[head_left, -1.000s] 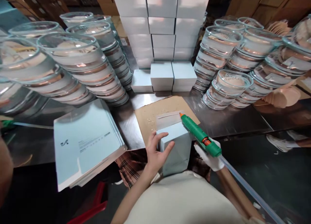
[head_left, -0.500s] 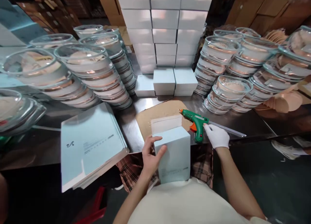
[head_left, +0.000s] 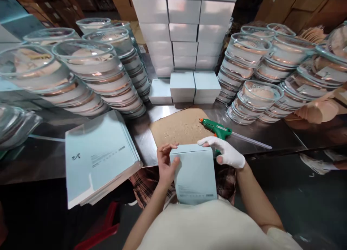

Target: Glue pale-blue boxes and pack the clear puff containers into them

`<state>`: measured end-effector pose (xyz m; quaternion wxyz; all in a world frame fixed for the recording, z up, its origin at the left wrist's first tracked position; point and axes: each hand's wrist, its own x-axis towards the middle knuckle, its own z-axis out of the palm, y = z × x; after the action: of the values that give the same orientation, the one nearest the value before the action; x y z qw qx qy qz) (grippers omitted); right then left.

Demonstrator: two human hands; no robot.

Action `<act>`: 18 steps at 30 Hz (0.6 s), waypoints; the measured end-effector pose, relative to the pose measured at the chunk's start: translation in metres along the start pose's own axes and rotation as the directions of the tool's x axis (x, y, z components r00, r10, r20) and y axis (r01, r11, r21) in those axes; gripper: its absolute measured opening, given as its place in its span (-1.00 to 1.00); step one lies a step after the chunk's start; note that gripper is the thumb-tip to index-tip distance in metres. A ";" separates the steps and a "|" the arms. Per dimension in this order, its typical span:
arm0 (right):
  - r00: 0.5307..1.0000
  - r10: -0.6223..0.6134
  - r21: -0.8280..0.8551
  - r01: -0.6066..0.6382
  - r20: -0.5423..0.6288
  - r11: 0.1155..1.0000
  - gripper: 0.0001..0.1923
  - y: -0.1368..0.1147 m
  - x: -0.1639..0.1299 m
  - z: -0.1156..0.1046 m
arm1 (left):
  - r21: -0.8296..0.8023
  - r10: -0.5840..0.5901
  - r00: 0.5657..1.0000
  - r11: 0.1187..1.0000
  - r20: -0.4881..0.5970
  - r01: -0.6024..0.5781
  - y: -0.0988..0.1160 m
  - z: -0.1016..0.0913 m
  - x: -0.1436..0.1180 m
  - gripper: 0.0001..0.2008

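A light-blue box [head_left: 194,176] stands tilted in front of my torso, its printed side toward me. My bare left hand [head_left: 166,164] grips the box's upper left corner, thumb on the near face and fingers over the top edge. My right hand [head_left: 225,151], in a white glove with bare fingertips, is at the upper right corner, fingers on the top edge and thumb beside the side. Behind it a green glue gun [head_left: 217,129] with an orange nozzle lies on the table, partly hidden by the glove. A clear glue stick [head_left: 252,139] sticks out of its back.
A cardboard sheet [head_left: 176,129] with glue bits lies on the metal table [head_left: 139,138]. Flat light-blue cartons [head_left: 101,158] are piled at left. White boxes [head_left: 184,29] stand stacked behind, between stacks of round clear-lidded containers [head_left: 88,62]. A red frame [head_left: 101,228] is on the floor.
My right hand has left the glue gun and come to the box's top right corner. The box's raised flap is folded down. My left hand keeps hold of the box.
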<state>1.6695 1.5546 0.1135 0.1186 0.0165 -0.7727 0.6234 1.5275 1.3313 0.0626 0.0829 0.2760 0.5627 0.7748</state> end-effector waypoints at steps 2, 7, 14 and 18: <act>0.996 -0.034 -0.181 0.048 0.079 0.982 -0.43 -0.011 0.003 -0.002 | 0.053 0.022 0.998 0.998 0.055 -0.025 0.000 -0.002 0.001 -0.69; 0.975 -0.118 -0.259 0.165 0.187 0.952 -0.67 -0.012 0.013 -0.001 | 0.131 -0.022 0.994 0.991 0.111 0.007 0.004 0.000 0.000 -0.70; 0.885 0.418 0.115 -0.403 -0.205 0.908 -0.16 0.008 -0.051 0.012 | 0.210 0.133 0.969 0.974 -0.209 -0.089 0.021 -0.017 0.020 -0.73; 0.876 0.481 0.104 -0.474 -0.046 0.874 -0.25 0.000 -0.063 0.040 | 0.129 0.189 0.851 0.981 -0.490 -0.144 0.013 -0.015 0.022 -0.69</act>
<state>1.7245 1.5079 0.0925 -0.0125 -0.1916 -0.7194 0.6676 1.5034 1.3242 0.0789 -0.1453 0.1169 0.5722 0.7986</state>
